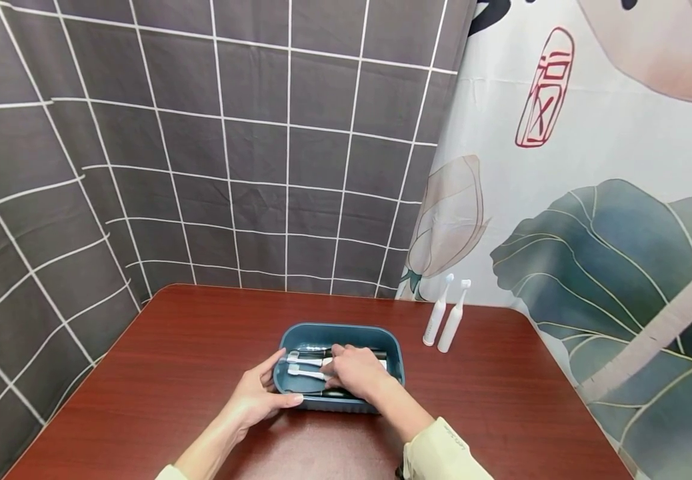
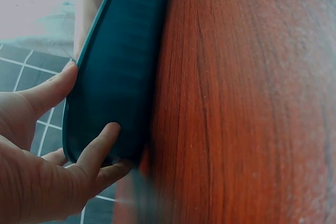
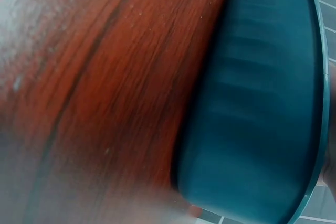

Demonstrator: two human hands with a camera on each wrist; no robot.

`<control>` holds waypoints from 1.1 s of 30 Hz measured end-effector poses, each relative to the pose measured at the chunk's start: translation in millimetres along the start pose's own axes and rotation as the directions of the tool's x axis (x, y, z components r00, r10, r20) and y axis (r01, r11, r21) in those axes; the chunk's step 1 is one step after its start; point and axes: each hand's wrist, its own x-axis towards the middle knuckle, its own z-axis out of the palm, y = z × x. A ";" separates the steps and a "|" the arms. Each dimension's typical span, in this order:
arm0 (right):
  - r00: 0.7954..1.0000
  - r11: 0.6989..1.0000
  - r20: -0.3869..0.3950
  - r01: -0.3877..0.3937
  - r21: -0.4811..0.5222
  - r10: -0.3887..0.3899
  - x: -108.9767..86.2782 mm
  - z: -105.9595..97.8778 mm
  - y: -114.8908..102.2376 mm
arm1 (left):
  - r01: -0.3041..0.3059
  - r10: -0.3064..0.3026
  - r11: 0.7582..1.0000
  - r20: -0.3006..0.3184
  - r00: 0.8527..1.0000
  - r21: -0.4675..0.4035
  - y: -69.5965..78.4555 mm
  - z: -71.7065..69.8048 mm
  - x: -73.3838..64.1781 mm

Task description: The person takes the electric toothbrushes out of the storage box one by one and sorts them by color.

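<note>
A dark blue plastic bin (image 1: 346,404) sits on the table, with several electric toothbrushes lying in it. My left hand (image 1: 256,393) grips its left end, the thumb near the front corner and the fingers round the far side. In the left wrist view, fingertips press the bin's wall (image 2: 121,51). Inside the bin, my right hand (image 1: 358,372) has its fingers curled down at a white electric toothbrush (image 1: 309,374), whose handle the hand hides. Another white toothbrush (image 1: 310,361) lies just behind it, and dark toothbrushes (image 1: 335,393) lie along the bin's long sides.
Two white electric toothbrushes (image 1: 436,320) (image 1: 453,327) stand upright on the reddish-brown table (image 1: 214,320), right of the bin. A grey grid-patterned curtain (image 1: 250,153) hangs behind the table, and a white curtain with lotus pictures (image 1: 598,267) hangs at the right.
</note>
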 end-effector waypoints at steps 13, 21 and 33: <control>0.998 0.986 0.009 -0.063 0.154 0.063 -4.5 -12.7 2.9 | 0.013 -0.013 1.000 0.001 1.000 -0.008 0.0 1.0 -1.5; 0.998 0.979 -0.005 -0.063 0.191 0.066 -5.9 -15.5 6.6 | -0.006 0.006 1.000 -0.009 1.000 0.005 0.7 0.3 -0.5; 0.983 0.934 -0.109 -0.105 0.341 0.150 -10.0 -18.3 16.7 | 0.000 0.001 1.000 0.004 1.000 -0.016 1.8 0.7 -2.1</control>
